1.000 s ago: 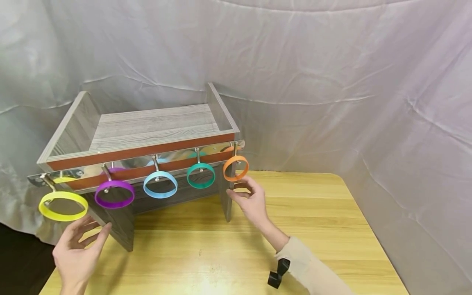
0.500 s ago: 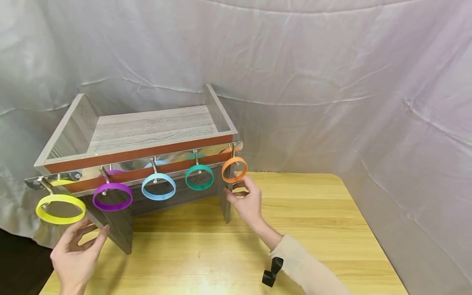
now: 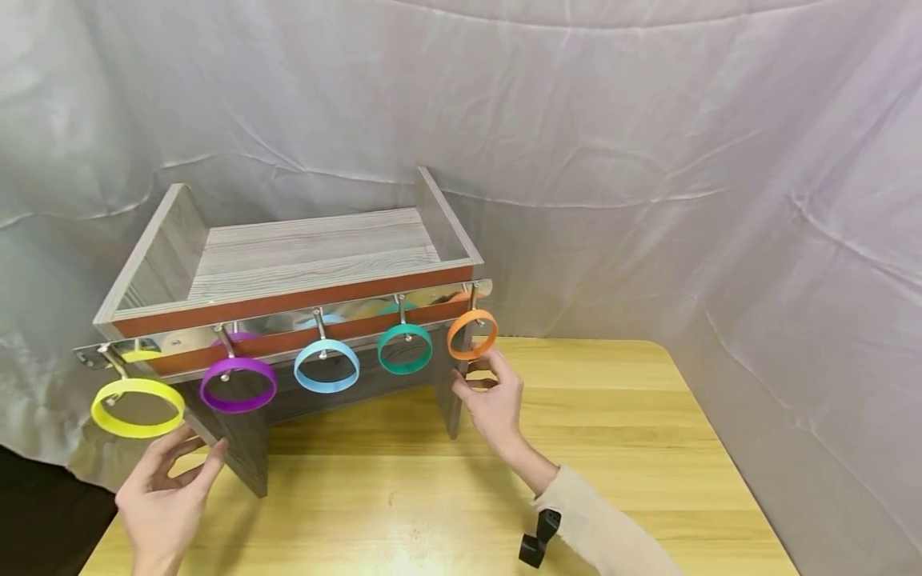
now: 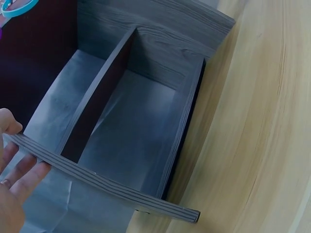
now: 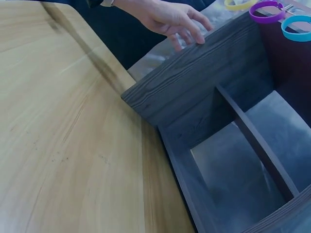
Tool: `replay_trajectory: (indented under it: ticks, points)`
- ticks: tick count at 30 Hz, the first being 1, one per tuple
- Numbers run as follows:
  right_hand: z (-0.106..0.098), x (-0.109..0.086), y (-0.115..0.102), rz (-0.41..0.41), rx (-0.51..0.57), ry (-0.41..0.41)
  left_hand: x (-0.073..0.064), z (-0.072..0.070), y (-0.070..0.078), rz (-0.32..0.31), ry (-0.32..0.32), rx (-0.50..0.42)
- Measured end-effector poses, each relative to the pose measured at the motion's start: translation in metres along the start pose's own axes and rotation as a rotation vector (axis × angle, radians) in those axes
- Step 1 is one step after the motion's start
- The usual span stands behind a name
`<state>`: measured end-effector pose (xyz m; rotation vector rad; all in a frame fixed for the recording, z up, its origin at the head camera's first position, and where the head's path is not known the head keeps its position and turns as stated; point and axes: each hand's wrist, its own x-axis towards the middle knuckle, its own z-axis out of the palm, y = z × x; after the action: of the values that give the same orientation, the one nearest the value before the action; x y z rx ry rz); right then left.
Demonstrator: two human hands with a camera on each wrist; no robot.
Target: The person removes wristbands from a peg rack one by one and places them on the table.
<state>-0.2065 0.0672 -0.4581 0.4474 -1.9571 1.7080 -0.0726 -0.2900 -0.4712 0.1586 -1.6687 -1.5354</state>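
Note:
A grey wood-grain shelf [image 3: 310,248] stands tilted across my view, with open compartments underneath. A metal hook strip [image 3: 277,328] runs along its reddish-brown front. From the hooks hang rings: a yellow ring [image 3: 138,433], a purple ring [image 3: 239,406], a light blue ring [image 3: 327,387], a green ring [image 3: 405,369] and an orange ring [image 3: 472,354]. My left hand [image 3: 164,500] pinches the front edge of the left side panel [image 4: 112,187], thumb inside and fingers outside. My right hand [image 3: 495,404] holds the right side panel [image 3: 448,392] the same way, just below the orange ring.
The shelf is on a light wooden table [image 3: 612,448], which extends to the right and in front. A grey curtain [image 3: 612,160] hangs close behind and along the right side. Something dark [image 3: 39,512] lies beyond the table's left edge.
Over the last half second the shelf has shifted slightly to the right, rings and both hands moving with it. Both hands have kept their grip on the side panels.

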Motion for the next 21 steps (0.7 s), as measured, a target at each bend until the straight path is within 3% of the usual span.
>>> replay_trajectory:
  ticks: [5, 8, 13, 21]
  points:
    - [0.0006, 0.0009, 0.0003, -0.009, 0.011, 0.008, 0.0, -0.0014, -0.003, 0.036, -0.012, -0.024]
    - [0.0004, 0.0008, 0.0016, -0.014, 0.012, 0.015, -0.0002, -0.0008, -0.0017, 0.029, -0.008, 0.084]
    - [-0.0002, 0.0002, 0.0033, -0.024, 0.021, 0.018, -0.0015, -0.0008, -0.0017, 0.045, -0.006, 0.183]
    - [0.0009, -0.0011, 0.0066, -0.025, 0.023, 0.016, -0.0018, -0.0031, -0.0024, 0.108, -0.021, 0.159]
